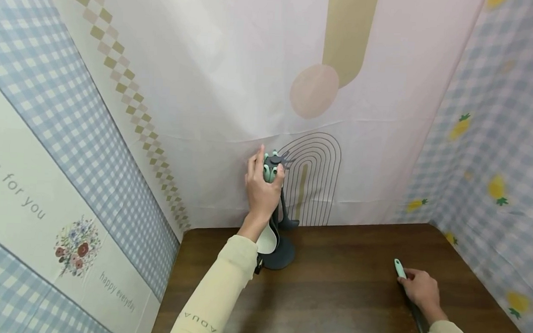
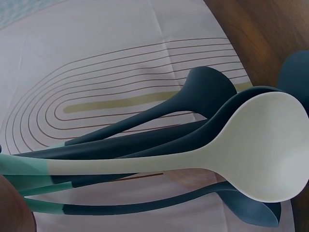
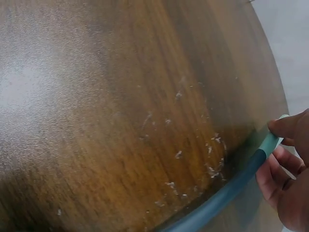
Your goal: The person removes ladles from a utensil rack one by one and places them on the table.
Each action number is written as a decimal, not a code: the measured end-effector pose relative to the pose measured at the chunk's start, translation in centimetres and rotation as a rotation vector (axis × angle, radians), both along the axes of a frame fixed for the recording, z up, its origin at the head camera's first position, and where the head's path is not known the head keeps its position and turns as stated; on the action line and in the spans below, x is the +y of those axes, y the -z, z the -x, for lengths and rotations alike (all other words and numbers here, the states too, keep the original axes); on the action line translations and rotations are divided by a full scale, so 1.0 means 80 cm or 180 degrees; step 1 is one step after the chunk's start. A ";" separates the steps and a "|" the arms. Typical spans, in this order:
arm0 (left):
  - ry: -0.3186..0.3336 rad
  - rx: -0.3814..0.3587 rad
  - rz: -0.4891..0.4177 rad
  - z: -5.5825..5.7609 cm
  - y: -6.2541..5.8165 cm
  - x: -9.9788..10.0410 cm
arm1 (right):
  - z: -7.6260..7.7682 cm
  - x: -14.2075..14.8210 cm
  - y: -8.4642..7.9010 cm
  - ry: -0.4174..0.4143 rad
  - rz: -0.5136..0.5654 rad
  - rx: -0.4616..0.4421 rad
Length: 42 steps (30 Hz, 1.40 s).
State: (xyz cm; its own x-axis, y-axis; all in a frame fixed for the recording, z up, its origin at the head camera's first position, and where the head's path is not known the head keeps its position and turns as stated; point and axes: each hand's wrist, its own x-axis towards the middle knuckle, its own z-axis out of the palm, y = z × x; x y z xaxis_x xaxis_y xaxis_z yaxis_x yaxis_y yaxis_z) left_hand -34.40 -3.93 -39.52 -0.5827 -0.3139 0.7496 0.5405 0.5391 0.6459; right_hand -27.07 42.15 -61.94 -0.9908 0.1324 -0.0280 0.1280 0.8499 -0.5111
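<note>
My left hand point(image 1: 262, 192) grips the top of a dark utensil stand point(image 1: 281, 256), thumb and fingers around the mint handles that hang there. A cream ladle point(image 2: 263, 145) hangs closest in the left wrist view, with several dark blue utensils behind it, one of them a dark ladle point(image 2: 210, 89). Far to the right, low over the table, my right hand point(image 1: 423, 291) pinches the mint handle of a dark utensil point(image 3: 212, 208) between thumb and fingers. That utensil's head is out of view.
The stand is at the back edge of the brown wooden table point(image 1: 332, 288), against a white patterned cloth point(image 1: 234, 85). Checked blue cloth walls point(image 1: 484, 196) rise at both sides. Small pale crumbs point(image 3: 212, 159) lie on the tabletop near the right hand.
</note>
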 end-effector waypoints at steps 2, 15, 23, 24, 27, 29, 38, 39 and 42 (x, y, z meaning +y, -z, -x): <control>-0.0011 -0.0006 0.0005 0.000 0.001 -0.001 | 0.000 0.000 0.002 -0.0012 0.0017 -0.0114; -0.0073 0.0038 0.0024 -0.001 0.002 -0.003 | -0.002 -0.004 0.013 0.0050 0.0014 -0.0291; -0.0144 0.0081 0.0077 0.000 0.004 -0.003 | -0.004 -0.005 0.014 0.0086 -0.0018 -0.0268; -0.0143 0.0097 0.0072 0.000 0.004 -0.003 | -0.004 -0.005 0.014 0.0083 -0.0011 -0.0274; -0.0142 0.0147 0.0057 0.001 0.004 -0.003 | -0.004 -0.004 0.013 0.0058 -0.0002 -0.0282; -0.0149 0.0184 0.0053 0.002 0.004 -0.003 | -0.003 -0.004 0.011 0.0044 0.0009 -0.0310; -0.0156 0.0196 0.0078 0.004 0.003 -0.003 | 0.001 -0.001 0.006 -0.0030 -0.0058 -0.0403; -0.0143 0.0188 0.0078 0.004 0.003 -0.003 | 0.002 -0.001 0.007 -0.0058 -0.0090 -0.0406; -0.0096 0.0116 0.0100 0.003 0.002 -0.004 | 0.004 -0.001 0.012 -0.0152 -0.0230 -0.0395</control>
